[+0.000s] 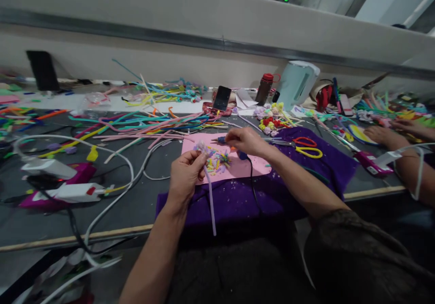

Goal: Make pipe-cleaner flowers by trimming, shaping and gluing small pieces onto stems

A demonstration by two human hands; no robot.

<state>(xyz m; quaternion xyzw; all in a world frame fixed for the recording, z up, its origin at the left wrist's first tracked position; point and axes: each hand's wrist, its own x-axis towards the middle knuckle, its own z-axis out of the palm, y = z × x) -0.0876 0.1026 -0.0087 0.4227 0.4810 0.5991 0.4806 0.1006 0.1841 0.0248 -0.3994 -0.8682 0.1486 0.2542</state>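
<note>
My left hand (186,170) is closed in a pinch on a lilac pipe cleaner (210,200), its long stem hanging down over the front of the mat. Pale fuzzy petals show at its upper end, by my fingertips. My right hand (246,141) has its fingers curled round a blue-handled soldering iron (221,139); its thin metal tip points left, and a black cord runs from the other end. Under both hands lies a pink sheet (261,166), where many short pipe cleaner snippets (217,161) are heaped. Right of my right hand lie scissors (307,148) with red and yellow handles.
A purple cloth (234,202) lies beneath the sheet. Long pipe cleaners (152,125) and fuzzy flowers (270,123) lie behind. White cables and magenta power strips (76,177) occupy the left. A phone (222,98), bottle (264,90) and kettle (295,86) stand farther back. A co-worker's hand (377,136) is at right.
</note>
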